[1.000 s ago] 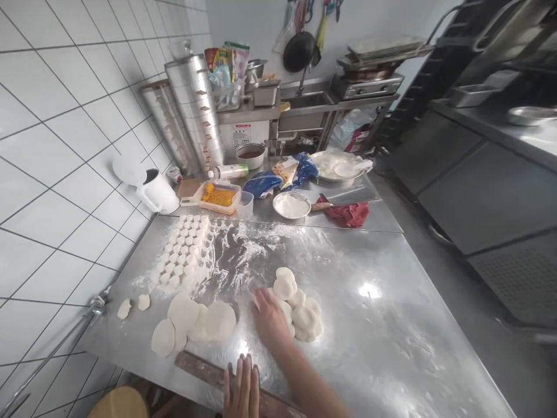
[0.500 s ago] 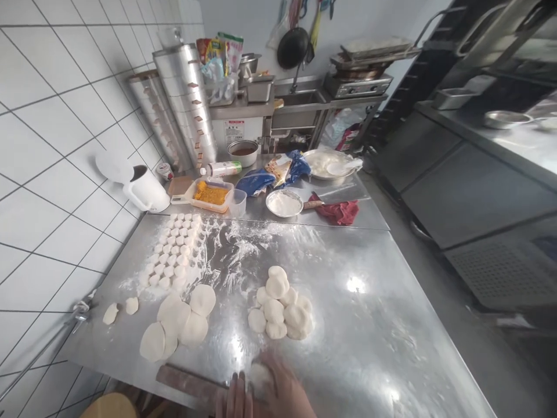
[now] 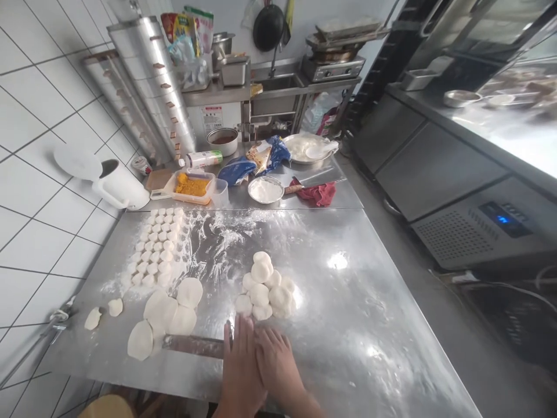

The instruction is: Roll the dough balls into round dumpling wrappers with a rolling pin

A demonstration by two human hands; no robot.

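Observation:
A brown wooden rolling pin (image 3: 194,346) lies across the near part of the steel table, its right end covered by my hands. My left hand (image 3: 242,357) rests flat over it, fingers stretched forward. Close against it on the right, my right hand (image 3: 277,357) is palm down with its fingers extended. Whatever dough is beneath the palms is hidden. Just beyond my fingertips sits a heap of small flattened dough rounds (image 3: 261,295). Several thin rolled dough wrappers (image 3: 160,310) overlap to the left, one near the pin's left end.
Rows of small dough pieces (image 3: 155,247) stand on floured steel at the left, with two dough scraps (image 3: 115,307) nearer. Along the back are a tub of orange filling (image 3: 191,187), a flour bowl (image 3: 266,190), a red cloth (image 3: 319,194) and a white jug (image 3: 122,186).
Both hands and the rolling pin have moved forward from the near table edge. My right hand has come over beside my left; the dough round by it is now out of sight. The view has shifted right.

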